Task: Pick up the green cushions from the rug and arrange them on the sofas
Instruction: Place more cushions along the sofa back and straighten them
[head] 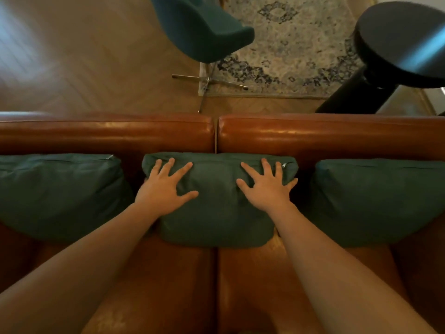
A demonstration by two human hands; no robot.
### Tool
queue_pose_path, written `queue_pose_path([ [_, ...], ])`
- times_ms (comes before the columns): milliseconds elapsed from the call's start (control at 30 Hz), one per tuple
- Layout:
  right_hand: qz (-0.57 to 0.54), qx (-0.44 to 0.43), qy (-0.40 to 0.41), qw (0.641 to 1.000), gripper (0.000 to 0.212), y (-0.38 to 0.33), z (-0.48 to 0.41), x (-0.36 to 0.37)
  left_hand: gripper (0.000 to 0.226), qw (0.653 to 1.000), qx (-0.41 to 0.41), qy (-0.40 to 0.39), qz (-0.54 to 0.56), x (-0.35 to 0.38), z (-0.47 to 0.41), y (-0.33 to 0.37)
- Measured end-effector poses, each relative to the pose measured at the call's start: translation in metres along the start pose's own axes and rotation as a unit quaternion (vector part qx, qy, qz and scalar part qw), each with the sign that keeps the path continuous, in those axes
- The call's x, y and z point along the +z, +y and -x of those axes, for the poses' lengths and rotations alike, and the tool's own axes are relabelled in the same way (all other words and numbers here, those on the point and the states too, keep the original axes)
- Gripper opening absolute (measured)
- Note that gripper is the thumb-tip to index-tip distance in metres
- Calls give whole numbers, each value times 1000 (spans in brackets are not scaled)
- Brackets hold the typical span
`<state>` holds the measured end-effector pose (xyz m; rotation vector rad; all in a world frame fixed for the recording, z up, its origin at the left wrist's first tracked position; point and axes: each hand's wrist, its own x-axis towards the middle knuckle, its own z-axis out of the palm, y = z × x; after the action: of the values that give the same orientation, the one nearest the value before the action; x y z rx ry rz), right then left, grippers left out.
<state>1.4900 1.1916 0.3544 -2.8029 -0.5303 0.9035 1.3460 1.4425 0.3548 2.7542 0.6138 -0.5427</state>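
Observation:
Three green cushions lean against the backrest of a brown leather sofa [108,133]. The middle cushion [216,213] stands over the seam between the two seat pads. My left hand [166,186] lies flat on its left half, fingers spread. My right hand [267,186] lies flat on its right half, fingers spread too. Neither hand grips the fabric. The left cushion [60,194] and the right cushion [375,201] stand apart from the middle one, untouched.
Behind the sofa lies a patterned rug [301,44] on wooden floor. A teal chair [204,27] with metal legs stands at the rug's left edge. A round black table [397,42] on a thick pedestal is at the upper right.

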Motion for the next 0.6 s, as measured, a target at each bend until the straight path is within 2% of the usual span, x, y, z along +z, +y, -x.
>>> queue_pose_path([
  [67, -22, -4, 47, 999, 63, 4, 1, 6, 86, 999, -7, 37, 7, 0, 0, -5],
  [100, -29, -6, 45, 999, 62, 8, 3, 11, 85, 1000, -13, 25, 10, 1, 2, -7],
  [167, -39, -11, 2, 999, 62, 21, 2, 21, 86, 999, -12, -24, 31, 5, 5, -9],
  [200, -51, -18, -11, 998, 62, 27, 1, 23, 86, 998, -4, -11, 55, 7, 6, -10],
  [233, -67, -29, 2, 997, 63, 31, -1, 22, 83, 995, 3, 43, 88, 8, 9, -9],
  [267, -82, -44, 48, 994, 63, 36, -1, 21, 78, 985, 1, 123, 125, 10, 13, -8],
  [300, -101, -62, 129, 985, 64, 39, 1, 20, 77, 966, -20, 202, 163, 13, 19, -6],
  [333, -125, -73, 230, 962, 64, 44, 6, 22, 80, 940, -65, 256, 213, 20, 23, -5],
  [367, -166, -69, 318, 931, 65, 49, 12, 26, 88, 909, -123, 276, 287, 26, 27, -4],
  [400, -229, -39, 368, 900, 68, 55, 15, 35, 100, 867, -184, 258, 383, 32, 30, -1],
  [433, -322, 1, 360, 875, 75, 58, 16, 42, 112, 810, -242, 215, 489, 35, 32, 4],
  [467, -432, 50, 304, 848, 87, 57, 15, 48, 117, 748, -283, 164, 577, 39, 31, 8],
  [500, -545, 103, 228, 800, 98, 53, 12, 52, 112, 695, -305, 114, 641, 42, 29, 11],
  [533, -623, 145, 164, 751, 103, 49, 9, 54, 103, 662, -309, 80, 678, 45, 26, 13],
  [567, -663, 162, 128, 720, 103, 45, 7, 55, 96, 651, -305, 69, 692, 46, 25, 16],
  [600, -672, 156, 122, 714, 98, 40, 10, 56, 93, 648, -296, 75, 698, 48, 25, 16],
])
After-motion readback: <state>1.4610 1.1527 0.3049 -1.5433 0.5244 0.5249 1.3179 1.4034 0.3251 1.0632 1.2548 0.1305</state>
